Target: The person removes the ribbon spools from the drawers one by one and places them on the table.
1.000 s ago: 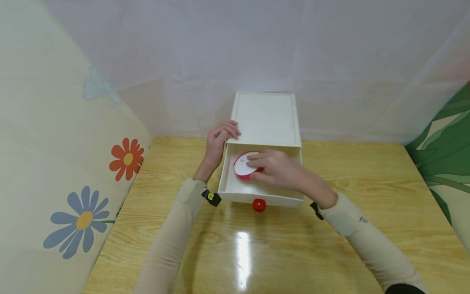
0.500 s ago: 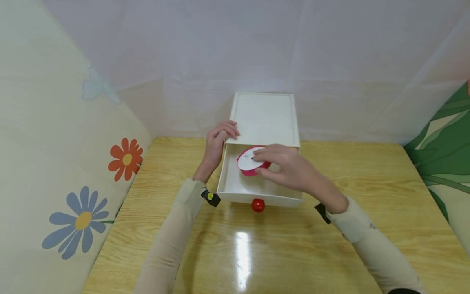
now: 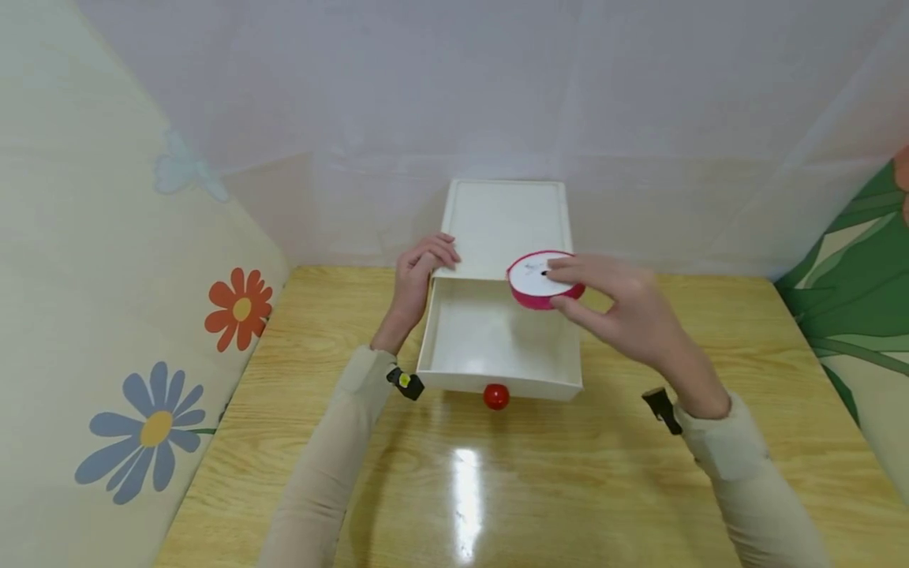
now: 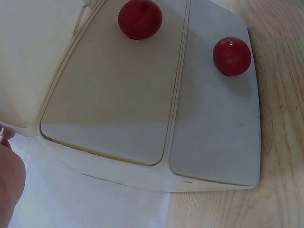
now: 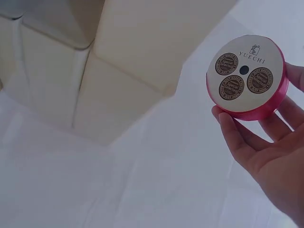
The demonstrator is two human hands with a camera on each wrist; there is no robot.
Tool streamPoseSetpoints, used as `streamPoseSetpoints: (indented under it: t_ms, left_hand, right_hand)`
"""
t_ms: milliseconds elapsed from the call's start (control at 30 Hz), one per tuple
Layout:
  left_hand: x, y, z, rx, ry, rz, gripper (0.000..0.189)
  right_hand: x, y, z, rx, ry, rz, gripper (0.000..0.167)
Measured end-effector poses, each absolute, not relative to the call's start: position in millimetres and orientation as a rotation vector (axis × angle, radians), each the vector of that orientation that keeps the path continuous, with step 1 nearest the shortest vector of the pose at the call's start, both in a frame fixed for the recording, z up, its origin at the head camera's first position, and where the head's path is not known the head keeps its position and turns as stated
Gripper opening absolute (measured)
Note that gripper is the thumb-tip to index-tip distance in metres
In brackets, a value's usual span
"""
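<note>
My right hand (image 3: 618, 304) pinches a spool of pink ribbon (image 3: 536, 276) with white faces, holding it in the air over the right part of a pulled-out drawer (image 3: 490, 331). In the right wrist view, print and three round brown marks show on the face of the ribbon spool (image 5: 244, 73), with fingers around its rim. The left hand (image 3: 419, 276) rests on the left edge of the white drawer cabinet (image 3: 506, 221), fingers lying over its top. Only part of the left hand (image 4: 9, 183) shows in the left wrist view.
A red ball knob (image 3: 496, 397) sticks out from the drawer front. Two lower closed drawers carry red knobs (image 4: 140, 19) too. The cabinet stands on a wooden table (image 3: 639, 473) near a pale cloth backdrop (image 3: 355, 118).
My right hand has lifted the ribbon spool out of the drawer and moved it up and to the right. The left hand has stayed on the cabinet edge.
</note>
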State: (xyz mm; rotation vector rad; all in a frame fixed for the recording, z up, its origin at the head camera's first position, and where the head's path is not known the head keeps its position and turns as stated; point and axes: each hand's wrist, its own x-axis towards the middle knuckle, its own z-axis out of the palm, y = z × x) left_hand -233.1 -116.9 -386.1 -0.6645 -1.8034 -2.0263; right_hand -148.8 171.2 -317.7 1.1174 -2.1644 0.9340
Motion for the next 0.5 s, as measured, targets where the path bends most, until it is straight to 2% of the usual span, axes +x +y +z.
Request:
streamPoseSetpoints:
  t_ms: [200,333,500]
  left_hand:
    - [-223.5,-115.3,-376.0,-0.682,-1.795,-2.025,0.025]
    - [-222.8,-114.7,-375.1,-0.678,-1.794,-2.028,0.026]
    - [-231.9,-115.1,-384.4,-0.662,-1.797,-2.028,0.026]
  right_hand:
    - [-149.7,196.4,-321.2,0.998,-2.104,0.991,0.032]
    - [-151.5,210.9,-327.3,0.913,-2.116,0.952,0.053]
    - [-153.4,228.0,-339.1,0.811,-2.155,0.92,0.029]
